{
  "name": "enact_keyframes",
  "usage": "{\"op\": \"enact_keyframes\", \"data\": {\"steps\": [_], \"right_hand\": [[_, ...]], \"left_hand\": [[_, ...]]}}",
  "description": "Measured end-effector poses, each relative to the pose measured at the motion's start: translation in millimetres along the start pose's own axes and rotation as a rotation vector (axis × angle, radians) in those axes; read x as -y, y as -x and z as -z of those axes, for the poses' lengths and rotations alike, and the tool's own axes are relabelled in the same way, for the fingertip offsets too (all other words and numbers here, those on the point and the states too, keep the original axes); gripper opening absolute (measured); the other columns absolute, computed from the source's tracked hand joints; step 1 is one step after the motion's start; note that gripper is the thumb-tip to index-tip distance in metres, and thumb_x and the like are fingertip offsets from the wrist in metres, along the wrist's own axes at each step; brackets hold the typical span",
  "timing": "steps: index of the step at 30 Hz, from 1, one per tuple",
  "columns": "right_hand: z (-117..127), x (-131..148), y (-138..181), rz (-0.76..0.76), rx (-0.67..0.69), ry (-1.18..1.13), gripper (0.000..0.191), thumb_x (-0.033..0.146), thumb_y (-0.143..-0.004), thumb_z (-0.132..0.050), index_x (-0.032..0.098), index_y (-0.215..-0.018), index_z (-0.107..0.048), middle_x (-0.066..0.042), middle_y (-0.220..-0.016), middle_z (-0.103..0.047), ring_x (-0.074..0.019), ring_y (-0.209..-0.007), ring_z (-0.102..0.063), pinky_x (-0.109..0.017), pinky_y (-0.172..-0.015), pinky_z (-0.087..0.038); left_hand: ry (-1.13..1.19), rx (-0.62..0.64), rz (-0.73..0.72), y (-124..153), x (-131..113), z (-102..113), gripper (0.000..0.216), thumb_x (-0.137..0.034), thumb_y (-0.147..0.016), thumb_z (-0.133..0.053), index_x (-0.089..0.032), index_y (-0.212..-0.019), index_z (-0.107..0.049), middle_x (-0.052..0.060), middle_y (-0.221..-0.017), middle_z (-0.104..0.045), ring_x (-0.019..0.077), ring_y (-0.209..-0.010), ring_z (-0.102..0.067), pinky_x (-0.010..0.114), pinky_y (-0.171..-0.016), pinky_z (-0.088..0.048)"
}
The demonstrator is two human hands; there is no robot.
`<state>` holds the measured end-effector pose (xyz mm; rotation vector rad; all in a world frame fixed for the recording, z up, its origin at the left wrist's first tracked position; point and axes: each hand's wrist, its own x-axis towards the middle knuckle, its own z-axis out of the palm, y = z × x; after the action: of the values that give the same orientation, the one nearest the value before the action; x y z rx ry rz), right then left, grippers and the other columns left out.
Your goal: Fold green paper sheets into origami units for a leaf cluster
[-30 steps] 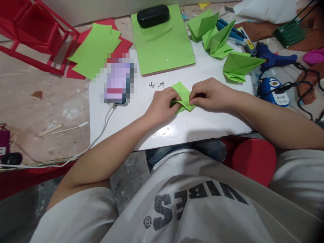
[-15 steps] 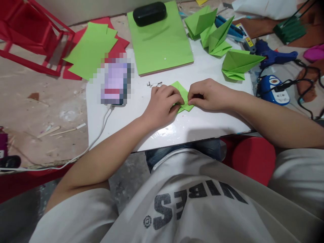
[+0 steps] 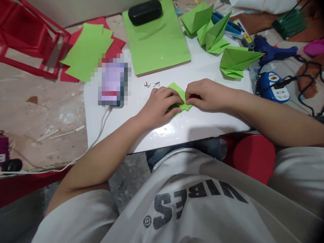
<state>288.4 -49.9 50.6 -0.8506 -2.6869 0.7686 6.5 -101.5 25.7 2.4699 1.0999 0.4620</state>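
Note:
A small folded green paper piece (image 3: 181,98) lies on the white board (image 3: 202,118) in front of me. My left hand (image 3: 159,105) covers its left half, fingers curled and pressing down on it. My right hand (image 3: 205,94) pinches its right edge with thumb and forefinger. Most of the paper is hidden under the two hands.
A stack of green sheets (image 3: 157,40) with a black case (image 3: 144,12) lies behind. Three folded green shapes (image 3: 233,60) sit back right, next to a blue glue gun (image 3: 273,52). A phone (image 3: 112,82) on a cable lies left. Loose green and red sheets (image 3: 87,50) cover the floor.
My left hand has slid right over the paper, covering more of it. The right hand keeps its pinch. The view has shifted slightly.

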Motion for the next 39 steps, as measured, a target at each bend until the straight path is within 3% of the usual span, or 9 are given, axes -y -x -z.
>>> {"op": "enact_keyframes", "data": {"steps": [9, 22, 27, 30, 33, 36, 39], "right_hand": [[-1, -3, 2, 0.022, -0.001, 0.05, 0.019, 0.027, -0.107, -0.063, 0.022, -0.106, -0.081, -0.006, -0.102, -0.081, -0.0236, -0.093, -0.066, -0.037, -0.087, -0.043], [-1, 2, 4, 0.012, 0.02, 0.071, 0.023, 0.033, -0.108, -0.063, 0.025, -0.11, -0.084, -0.006, -0.109, -0.084, -0.0263, -0.097, -0.07, -0.039, -0.087, -0.044], [-2, 6, 4, 0.012, 0.022, 0.082, 0.022, 0.031, -0.107, -0.063, 0.024, -0.109, -0.084, -0.008, -0.111, -0.083, -0.0281, -0.098, -0.07, -0.04, -0.086, -0.042], [-3, 10, 4, -0.01, 0.025, 0.105, 0.021, 0.03, -0.108, -0.063, 0.022, -0.106, -0.082, -0.009, -0.111, -0.082, -0.0272, -0.097, -0.07, -0.039, -0.083, -0.041], [-3, 13, 4, -0.029, 0.032, 0.124, 0.018, 0.029, -0.109, -0.063, 0.022, -0.105, -0.08, -0.009, -0.111, -0.081, -0.0273, -0.097, -0.07, -0.039, -0.082, -0.04], [-4, 13, 4, -0.033, 0.036, 0.131, 0.017, 0.028, -0.11, -0.064, 0.023, -0.107, -0.08, -0.009, -0.112, -0.08, -0.0276, -0.096, -0.07, -0.039, -0.082, -0.039], [-5, 12, 4, -0.025, 0.034, 0.126, 0.019, 0.028, -0.112, -0.062, 0.022, -0.109, -0.08, -0.01, -0.114, -0.08, -0.0272, -0.096, -0.069, -0.038, -0.081, -0.037]], "left_hand": [[-0.02, 0.017, -0.079, 4, 9, 1, 0.042, -0.064, -0.116, -0.067, -0.033, -0.135, -0.087, 0.014, -0.148, -0.079, 0.04, -0.137, -0.066, 0.061, -0.12, -0.047], [-0.064, 0.002, -0.061, 6, 6, -1, 0.037, -0.051, -0.118, -0.061, -0.035, -0.141, -0.086, 0.014, -0.151, -0.077, 0.0398, -0.138, -0.065, 0.064, -0.12, -0.046], [-0.069, -0.017, -0.069, 9, -2, 0, 0.032, -0.048, -0.121, -0.058, -0.038, -0.131, -0.086, 0.009, -0.16, -0.074, 0.0401, -0.152, -0.062, 0.071, -0.132, -0.035], [-0.095, 0.022, -0.1, 11, -9, 2, 0.036, -0.059, -0.121, -0.058, -0.036, -0.131, -0.084, 0.008, -0.167, -0.071, 0.0428, -0.161, -0.056, 0.078, -0.138, -0.026], [-0.139, 0.066, -0.125, 15, -14, 7, 0.04, -0.066, -0.12, -0.06, -0.037, -0.135, -0.082, 0.008, -0.172, -0.069, 0.0445, -0.165, -0.053, 0.083, -0.138, -0.027], [-0.196, 0.085, -0.153, 19, -16, 9, 0.03, -0.051, -0.118, -0.07, -0.04, -0.143, -0.08, 0.009, -0.174, -0.07, 0.0433, -0.166, -0.056, 0.083, -0.138, -0.03], [-0.212, 0.134, -0.174, 21, -14, 10, 0.045, -0.034, -0.11, -0.08, -0.04, -0.155, -0.076, 0.013, -0.177, -0.069, 0.0434, -0.17, -0.058, 0.078, -0.139, -0.038]]}}
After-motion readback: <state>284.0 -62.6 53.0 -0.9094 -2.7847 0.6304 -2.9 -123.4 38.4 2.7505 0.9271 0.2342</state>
